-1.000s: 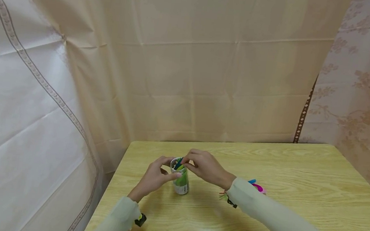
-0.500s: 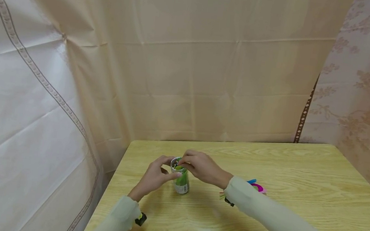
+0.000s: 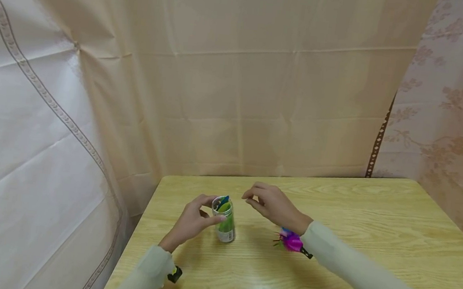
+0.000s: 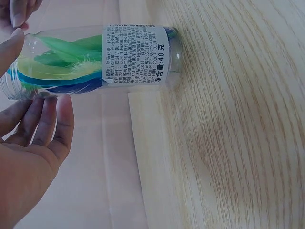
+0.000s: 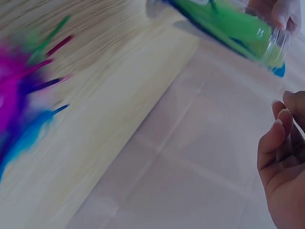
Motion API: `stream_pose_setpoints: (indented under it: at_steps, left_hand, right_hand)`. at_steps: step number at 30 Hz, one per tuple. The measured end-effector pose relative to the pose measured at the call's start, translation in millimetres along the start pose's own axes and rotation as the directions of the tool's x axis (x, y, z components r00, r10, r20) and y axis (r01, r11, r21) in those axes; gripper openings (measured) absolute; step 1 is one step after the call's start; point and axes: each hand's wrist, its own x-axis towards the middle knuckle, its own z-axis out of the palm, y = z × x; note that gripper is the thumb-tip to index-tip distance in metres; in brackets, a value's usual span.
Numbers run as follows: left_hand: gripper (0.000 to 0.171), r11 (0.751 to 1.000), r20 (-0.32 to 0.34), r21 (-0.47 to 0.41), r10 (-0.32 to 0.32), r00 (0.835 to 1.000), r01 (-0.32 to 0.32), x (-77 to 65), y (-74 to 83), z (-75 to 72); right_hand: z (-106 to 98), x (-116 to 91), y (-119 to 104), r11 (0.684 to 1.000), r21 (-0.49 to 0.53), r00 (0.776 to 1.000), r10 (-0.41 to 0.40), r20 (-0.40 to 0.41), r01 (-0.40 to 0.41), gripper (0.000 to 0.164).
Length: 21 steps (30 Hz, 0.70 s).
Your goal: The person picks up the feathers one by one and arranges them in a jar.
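Note:
A clear plastic jar (image 3: 226,232) with a white printed label (image 4: 136,55) stands upright on the table. Green, yellow-green and blue feathers (image 4: 62,57) fill it, and a blue tip sticks out past the rim. My left hand (image 3: 190,224) grips the jar near its mouth, thumb on one side and fingers on the other. To the right of the jar, my right hand (image 3: 274,206) hovers with loosely bent fingers. Nothing shows between its fingertips in the right wrist view. A bunch of loose feathers (image 3: 291,241), magenta, purple and blue, lies below my right wrist, partly hidden by the sleeve.
The wood-grain table (image 3: 358,224) extends to the right and front. Beige cloth (image 3: 235,107) hangs behind its back edge, with a patterned cloth (image 3: 461,131) at the right. A white printed sheet (image 3: 33,180) hangs along the left side.
My right hand has let go of the blue feather in the jar and moved away to the right. The left hand stays on the jar. More of the loose feathers show now.

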Motion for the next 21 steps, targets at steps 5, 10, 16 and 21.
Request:
stream_pose_setpoints:
  at_steps: [5, 10, 16, 21]
  left_hand:
    - [0.057, 1.000, 0.004, -0.004, 0.002, 1.000, -0.002, -0.4, -1.1, -0.4]
    - [0.057, 1.000, 0.002, -0.006, 0.005, 1.000, -0.005, -1.2, -0.9, -1.6]
    - [0.057, 1.000, 0.006, -0.006, 0.001, 1.000, -0.001, -0.3, -1.1, -1.2]
    - [0.057, 1.000, 0.005, -0.009, 0.001, 1.000, -0.001, -0.1, -1.7, -0.9]
  right_hand:
    - [-11.8, -17.9, 7.8, 0.998, -0.004, 0.998, 0.062, -0.009, -0.062, 0.013]
    - [-18.7, -37.2, 19.8, 0.992, 0.002, 0.992, 0.126, -0.006, -0.126, 0.014]
    - [-27.7, -61.5, 33.2, 0.983, -0.010, 0.983, 0.186, -0.007, -0.186, 0.014]
    - [-33.9, -79.5, 45.8, 0.979, -0.035, 0.980, 0.199, -0.024, -0.200, 0.015]
